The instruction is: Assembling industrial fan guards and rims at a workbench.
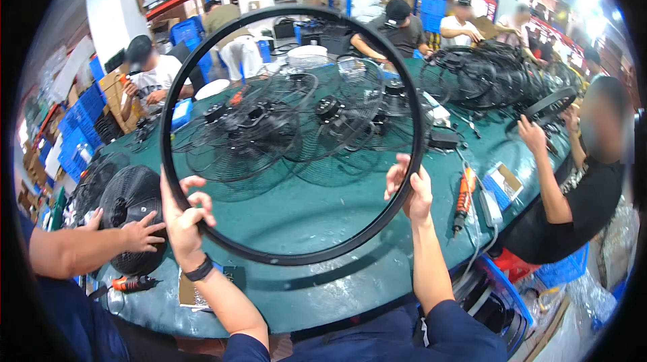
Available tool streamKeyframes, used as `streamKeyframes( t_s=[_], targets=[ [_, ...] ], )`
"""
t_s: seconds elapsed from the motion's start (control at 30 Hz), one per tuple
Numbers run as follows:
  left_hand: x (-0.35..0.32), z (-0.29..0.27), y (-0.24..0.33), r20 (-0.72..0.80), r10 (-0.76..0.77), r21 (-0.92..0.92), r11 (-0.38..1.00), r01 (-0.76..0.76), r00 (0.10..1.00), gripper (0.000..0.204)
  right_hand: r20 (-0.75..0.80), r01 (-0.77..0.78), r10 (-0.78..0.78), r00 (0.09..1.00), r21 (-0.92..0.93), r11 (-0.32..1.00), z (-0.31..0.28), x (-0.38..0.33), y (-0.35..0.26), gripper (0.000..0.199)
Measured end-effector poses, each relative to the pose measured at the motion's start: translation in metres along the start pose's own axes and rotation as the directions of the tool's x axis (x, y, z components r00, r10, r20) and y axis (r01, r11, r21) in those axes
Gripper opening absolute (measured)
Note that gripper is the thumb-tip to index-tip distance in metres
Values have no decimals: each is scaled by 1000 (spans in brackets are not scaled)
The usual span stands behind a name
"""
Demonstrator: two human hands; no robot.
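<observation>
I hold a large black ring (290,13), a round fan-guard rim, up in front of me above the green table (296,214). My left hand (180,217) grips its lower left edge; a black band sits on that wrist. My right hand (411,190) grips its right edge with fingers curled over the rim. Through the ring I see several black wire fan grilles with motors (269,126) lying on the table.
A co-worker's hand (138,230) at my left rests on a black fan guard (131,203). An orange electric screwdriver (462,199) lies at the right, another (133,284) near the front left. A person in black (579,187) works at the right; others sit along the far side. Blue crates (77,126) stand left.
</observation>
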State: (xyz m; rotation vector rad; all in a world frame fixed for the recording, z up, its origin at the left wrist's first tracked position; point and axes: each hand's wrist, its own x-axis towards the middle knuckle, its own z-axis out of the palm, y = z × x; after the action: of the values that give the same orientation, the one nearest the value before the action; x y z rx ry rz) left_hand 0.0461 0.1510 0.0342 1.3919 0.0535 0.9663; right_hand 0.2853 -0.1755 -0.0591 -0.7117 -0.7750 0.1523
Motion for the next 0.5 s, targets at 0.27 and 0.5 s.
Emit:
streamKeyframes(
  t_s=[0.27, 0.5],
  targets=[
    [3, -6, 10, 90, 210, 162, 961, -222, 974, 73, -298, -160, 91, 950, -216, 963, -15, 21, -32, 48],
    [-2, -38, 4, 68, 211, 41, 976, -214, 975, 69, -244, -100, 30, 969, -279, 955, 24, 23, -40, 60]
  ],
)
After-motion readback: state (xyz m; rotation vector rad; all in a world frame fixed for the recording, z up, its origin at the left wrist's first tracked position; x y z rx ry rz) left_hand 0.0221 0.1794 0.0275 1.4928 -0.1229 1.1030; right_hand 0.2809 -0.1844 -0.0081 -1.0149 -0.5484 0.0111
